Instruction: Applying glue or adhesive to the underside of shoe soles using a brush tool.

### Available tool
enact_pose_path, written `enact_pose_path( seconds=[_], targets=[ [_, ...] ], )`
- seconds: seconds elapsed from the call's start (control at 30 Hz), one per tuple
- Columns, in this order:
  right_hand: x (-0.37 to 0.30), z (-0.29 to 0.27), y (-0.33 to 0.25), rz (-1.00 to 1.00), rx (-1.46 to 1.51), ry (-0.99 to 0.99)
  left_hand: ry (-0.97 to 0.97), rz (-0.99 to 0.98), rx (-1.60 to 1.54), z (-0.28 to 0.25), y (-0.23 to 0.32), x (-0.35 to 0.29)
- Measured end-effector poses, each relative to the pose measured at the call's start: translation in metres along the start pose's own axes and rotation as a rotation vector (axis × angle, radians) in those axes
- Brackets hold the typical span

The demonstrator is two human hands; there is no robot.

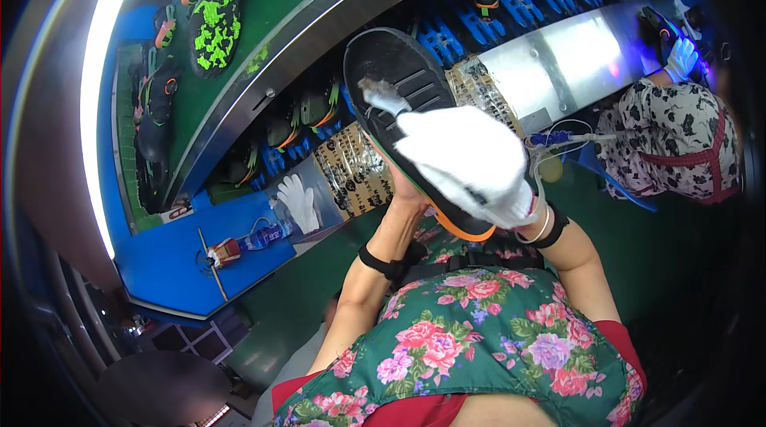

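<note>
A black shoe outsole (392, 60) with an orange edge at its near end is held up in front of me, its tread side in view. My left hand (407, 189), bare, grips it from behind at its left edge; most of those fingers are hidden by the sole. In a white knitted glove, my right hand (467, 160) lies across the sole, closed around a small brush (384, 97). The brush's pale, brown-tipped bristles touch the tread near the far end. Its handle is mostly covered by the glove.
Blue racks (523, 8) carrying shoes run behind a metal ledge with taped cardboard (351, 168). On the left are a white glove (299, 202), a bottle (267, 235) and a blue table (167, 255). Above, a green shelf holds shoes (223, 16). A co-worker's gloved hand (681, 60) is at right.
</note>
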State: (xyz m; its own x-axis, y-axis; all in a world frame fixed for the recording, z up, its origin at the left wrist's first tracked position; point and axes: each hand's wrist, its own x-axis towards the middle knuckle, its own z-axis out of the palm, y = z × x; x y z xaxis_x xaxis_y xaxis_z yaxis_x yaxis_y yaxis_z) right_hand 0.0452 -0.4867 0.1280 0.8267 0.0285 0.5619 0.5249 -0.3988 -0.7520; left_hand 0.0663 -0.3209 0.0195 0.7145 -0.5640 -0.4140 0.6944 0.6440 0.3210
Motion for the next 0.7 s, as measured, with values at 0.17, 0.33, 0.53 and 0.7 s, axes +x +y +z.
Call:
enact_pose_path(
  seconds=[0.17, 0.33, 0.53, 0.7],
  targets=[
    [-0.011, 0.02, 0.011, 0.065, 0.361, 0.217, -0.124, -0.02, -0.124, -0.007, 0.007, 0.002],
    [-0.023, 0.021, 0.008, -0.036, 0.04, 0.103, -0.162, -0.028, -0.162, -0.026, 0.008, -0.001],
    [-0.028, 0.014, 0.003, 0.096, 0.254, 0.118, -0.192, -0.034, -0.162, -0.024, 0.011, -0.011],
    [-0.045, 0.02, -0.002, -0.163, -0.007, -0.061, -0.219, -0.044, -0.183, -0.036, 0.01, -0.02]
  ],
)
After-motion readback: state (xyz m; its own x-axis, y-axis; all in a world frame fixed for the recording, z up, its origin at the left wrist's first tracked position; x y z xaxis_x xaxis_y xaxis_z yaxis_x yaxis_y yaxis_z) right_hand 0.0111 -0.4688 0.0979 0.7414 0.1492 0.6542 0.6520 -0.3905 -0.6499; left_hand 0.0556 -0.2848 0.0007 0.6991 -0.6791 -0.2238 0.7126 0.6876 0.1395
